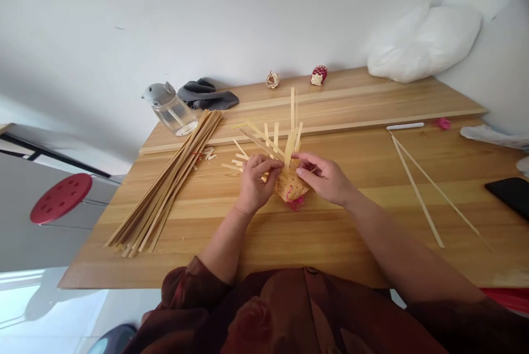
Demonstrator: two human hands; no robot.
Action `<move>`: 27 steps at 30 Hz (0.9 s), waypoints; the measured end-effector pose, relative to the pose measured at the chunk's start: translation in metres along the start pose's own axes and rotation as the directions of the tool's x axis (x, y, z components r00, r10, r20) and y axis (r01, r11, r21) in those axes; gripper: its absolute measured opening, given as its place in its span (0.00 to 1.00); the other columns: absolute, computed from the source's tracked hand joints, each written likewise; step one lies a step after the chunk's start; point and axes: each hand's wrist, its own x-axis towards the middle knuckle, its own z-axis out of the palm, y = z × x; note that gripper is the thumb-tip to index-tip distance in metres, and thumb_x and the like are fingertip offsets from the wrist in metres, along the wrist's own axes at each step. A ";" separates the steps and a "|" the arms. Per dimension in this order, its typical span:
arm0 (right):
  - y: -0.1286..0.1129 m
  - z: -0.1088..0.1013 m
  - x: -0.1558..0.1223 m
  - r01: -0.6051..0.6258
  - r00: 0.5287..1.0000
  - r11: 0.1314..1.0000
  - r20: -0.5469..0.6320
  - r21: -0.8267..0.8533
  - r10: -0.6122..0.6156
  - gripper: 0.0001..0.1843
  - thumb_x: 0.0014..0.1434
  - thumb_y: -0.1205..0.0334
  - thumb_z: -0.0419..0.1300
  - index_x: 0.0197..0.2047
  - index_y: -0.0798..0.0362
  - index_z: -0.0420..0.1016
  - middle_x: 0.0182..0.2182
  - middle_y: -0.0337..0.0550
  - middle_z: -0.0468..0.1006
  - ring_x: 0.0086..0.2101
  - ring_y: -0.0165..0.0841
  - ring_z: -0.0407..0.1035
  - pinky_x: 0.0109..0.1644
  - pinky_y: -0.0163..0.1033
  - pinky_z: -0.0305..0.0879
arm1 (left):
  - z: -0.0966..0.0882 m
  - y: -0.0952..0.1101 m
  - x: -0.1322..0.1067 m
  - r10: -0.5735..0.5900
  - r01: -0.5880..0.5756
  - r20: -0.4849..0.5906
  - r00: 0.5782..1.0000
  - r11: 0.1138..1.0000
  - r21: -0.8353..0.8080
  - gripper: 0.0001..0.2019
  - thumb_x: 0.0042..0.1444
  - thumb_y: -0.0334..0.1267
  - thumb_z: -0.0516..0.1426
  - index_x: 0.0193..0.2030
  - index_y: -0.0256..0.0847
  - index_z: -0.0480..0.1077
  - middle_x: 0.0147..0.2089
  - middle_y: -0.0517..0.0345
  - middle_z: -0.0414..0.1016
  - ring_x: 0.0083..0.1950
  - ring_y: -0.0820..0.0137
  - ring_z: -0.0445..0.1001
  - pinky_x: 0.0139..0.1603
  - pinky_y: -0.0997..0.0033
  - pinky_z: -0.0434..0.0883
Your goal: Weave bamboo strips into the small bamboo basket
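My left hand [255,180] and my right hand [324,178] pinch a small woven bamboo-strip form [288,186] from either side, just above the near middle of the wooden table [289,233]. Long, loose strip ends fan out from it towards the far side. A bit of pink-red yarn [295,203] shows at its near end. My fingers hide part of the weave. A thick bundle of flat bamboo strips [165,178] lies to the left of my left hand, and two long single strips [430,189] lie to the right of my right hand.
A raised wooden shelf [355,106] runs along the far side, holding a small woven ball [272,80] and a red-and-white woven figure [318,75]. A clear jar with grey lid [168,109], dark cloth [206,95], white bag [424,43], and black phone [510,195] stand around.
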 end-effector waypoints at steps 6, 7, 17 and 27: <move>0.000 -0.005 -0.002 -0.045 0.997 0.996 0.067 -0.072 0.050 0.13 0.61 0.52 0.66 0.43 0.52 0.80 0.28 0.37 0.73 0.29 0.32 0.65 0.32 0.39 0.63 | -0.004 0.015 -0.003 0.011 -0.013 0.119 0.993 1.000 0.020 0.04 0.64 0.39 0.65 0.44 0.45 0.81 0.41 0.56 0.79 0.45 0.63 0.75 0.51 0.57 0.65; -0.001 -0.004 -0.003 -0.034 0.997 0.996 0.061 -0.078 0.039 0.11 0.60 0.52 0.66 0.41 0.51 0.78 0.27 0.36 0.72 0.28 0.31 0.64 0.32 0.38 0.62 | -0.004 0.016 -0.004 0.000 -0.004 0.117 0.993 1.000 0.031 0.04 0.64 0.40 0.66 0.42 0.45 0.81 0.40 0.57 0.79 0.44 0.64 0.75 0.50 0.57 0.64; 0.001 0.008 -0.013 0.118 0.983 0.983 -0.125 -0.143 -0.136 0.11 0.55 0.64 0.67 0.41 0.49 0.71 0.27 0.32 0.71 0.26 0.28 0.64 0.33 0.38 0.63 | 0.002 0.017 -0.005 0.005 -0.008 0.077 0.997 0.999 0.038 0.04 0.64 0.39 0.66 0.37 0.44 0.79 0.37 0.58 0.77 0.41 0.66 0.75 0.50 0.58 0.65; 0.002 -0.018 -0.008 -0.022 0.994 0.887 -0.083 0.460 0.068 0.20 0.57 0.52 0.73 0.42 0.49 0.69 0.40 0.39 0.76 0.30 0.29 0.74 0.27 0.35 0.67 | -0.002 0.005 -0.009 -0.067 0.101 0.181 0.981 0.977 -0.186 0.10 0.63 0.43 0.65 0.33 0.43 0.75 0.34 0.57 0.72 0.38 0.66 0.71 0.42 0.62 0.66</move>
